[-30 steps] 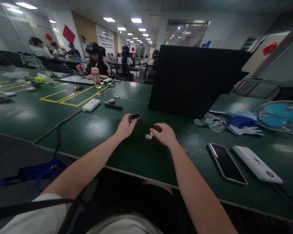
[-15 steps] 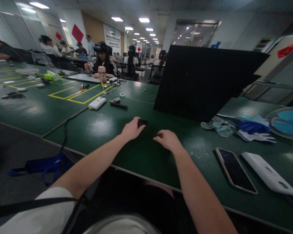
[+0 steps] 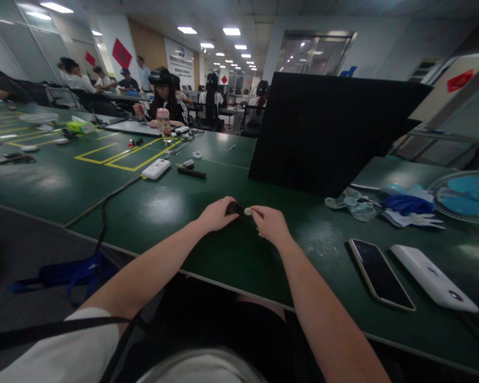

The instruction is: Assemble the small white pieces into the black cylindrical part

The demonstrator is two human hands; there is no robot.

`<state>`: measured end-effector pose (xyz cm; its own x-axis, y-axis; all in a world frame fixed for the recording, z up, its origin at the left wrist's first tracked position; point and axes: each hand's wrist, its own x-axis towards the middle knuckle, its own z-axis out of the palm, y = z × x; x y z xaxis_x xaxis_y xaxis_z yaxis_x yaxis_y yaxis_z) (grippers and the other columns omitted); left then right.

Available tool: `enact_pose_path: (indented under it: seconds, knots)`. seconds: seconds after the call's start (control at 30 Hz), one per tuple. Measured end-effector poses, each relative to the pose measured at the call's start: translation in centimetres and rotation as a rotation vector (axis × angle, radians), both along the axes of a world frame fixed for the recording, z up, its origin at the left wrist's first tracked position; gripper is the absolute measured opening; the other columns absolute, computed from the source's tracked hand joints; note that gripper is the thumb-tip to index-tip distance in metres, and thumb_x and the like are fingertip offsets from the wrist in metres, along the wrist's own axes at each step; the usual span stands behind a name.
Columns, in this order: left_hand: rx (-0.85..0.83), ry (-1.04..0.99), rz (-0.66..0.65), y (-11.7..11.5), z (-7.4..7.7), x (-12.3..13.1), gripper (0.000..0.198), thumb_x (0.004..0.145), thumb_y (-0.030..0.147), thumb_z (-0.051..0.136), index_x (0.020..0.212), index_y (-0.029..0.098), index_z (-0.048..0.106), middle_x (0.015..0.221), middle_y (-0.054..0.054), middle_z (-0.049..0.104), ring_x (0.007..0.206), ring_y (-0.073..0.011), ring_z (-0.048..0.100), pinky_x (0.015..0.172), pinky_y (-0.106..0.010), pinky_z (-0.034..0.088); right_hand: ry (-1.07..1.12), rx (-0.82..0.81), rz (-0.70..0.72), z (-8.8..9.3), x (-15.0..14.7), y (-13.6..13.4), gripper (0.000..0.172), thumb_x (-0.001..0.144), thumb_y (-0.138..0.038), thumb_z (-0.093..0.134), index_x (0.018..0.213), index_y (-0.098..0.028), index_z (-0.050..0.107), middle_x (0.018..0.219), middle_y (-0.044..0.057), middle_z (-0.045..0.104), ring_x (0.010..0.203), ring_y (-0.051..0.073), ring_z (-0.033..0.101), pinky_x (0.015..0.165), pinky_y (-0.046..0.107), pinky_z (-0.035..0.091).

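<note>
Over the green table (image 3: 207, 250), my left hand (image 3: 219, 214) is closed around a small black object (image 3: 233, 208), whose kind I cannot make out. Just to its right, my right hand (image 3: 270, 224) pinches a small round whitish disc (image 3: 248, 211) between thumb and fingertips. The disc is close to the black object; whether they touch I cannot tell. Both forearms reach in from the near table edge.
A large black panel (image 3: 327, 133) stands ahead. To the right lie a phone (image 3: 381, 274), a white power bank (image 3: 433, 276), gloves (image 3: 411, 205) and a fan (image 3: 469, 194). Farther left are another white power bank (image 3: 156, 168), a black bar (image 3: 191, 172) and a bottle (image 3: 163, 125). A person (image 3: 165, 101) sits opposite.
The whitish disc now shows in my right fingertips, which have moved slightly left toward the black object. My left hand has turned the black object and sits slightly lower. The view has shifted a little.
</note>
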<state>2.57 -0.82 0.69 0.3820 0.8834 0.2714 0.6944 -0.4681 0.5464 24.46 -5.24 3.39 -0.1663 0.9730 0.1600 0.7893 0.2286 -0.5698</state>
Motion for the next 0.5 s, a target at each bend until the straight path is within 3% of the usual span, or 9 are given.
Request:
enact_pose_path:
  seconds: [0.17, 0.3, 0.5]
  knots:
    - [0.018, 0.015, -0.133, -0.7, 0.4, 0.6, 0.045, 0.086, 0.040, 0.067, 0.126, 0.024, 0.056, 0.122, -0.008, 0.067, 0.108, -0.0251, 0.066, 0.093, -0.040, 0.054, -0.126, 0.086, 0.104, 0.1, -1.5, 0.0, 0.026, 0.098, -0.038, 0.052, 0.107, -0.029, 0.074, 0.110, 0.006, 0.067, 0.091, 0.022, 0.062, 0.075, 0.037, 0.049]
    - [-0.001, 0.024, -0.154, -0.9, 0.7, 0.7, 0.044, 0.086, 0.040, 0.067, 0.126, 0.024, 0.056, 0.117, -0.007, 0.068, 0.102, -0.0246, 0.067, 0.088, -0.039, 0.054, -0.124, 0.092, -0.014, 0.1, -1.9, 0.0, 0.024, 0.094, -0.041, 0.059, 0.108, -0.025, 0.071, 0.102, 0.007, 0.066, 0.082, 0.021, 0.061, 0.068, 0.036, 0.048]
    - [0.010, 0.025, -0.158, -1.1, 0.8, 0.7, 0.045, 0.086, 0.040, 0.067, 0.126, 0.025, 0.056, 0.118, -0.007, 0.068, 0.104, -0.0257, 0.067, 0.090, -0.040, 0.054, -0.103, 0.082, -0.189, 1.3, -0.7, 0.1, 0.034, 0.090, -0.055, 0.059, 0.092, -0.023, 0.070, 0.097, 0.009, 0.067, 0.081, 0.023, 0.061, 0.068, 0.037, 0.046]
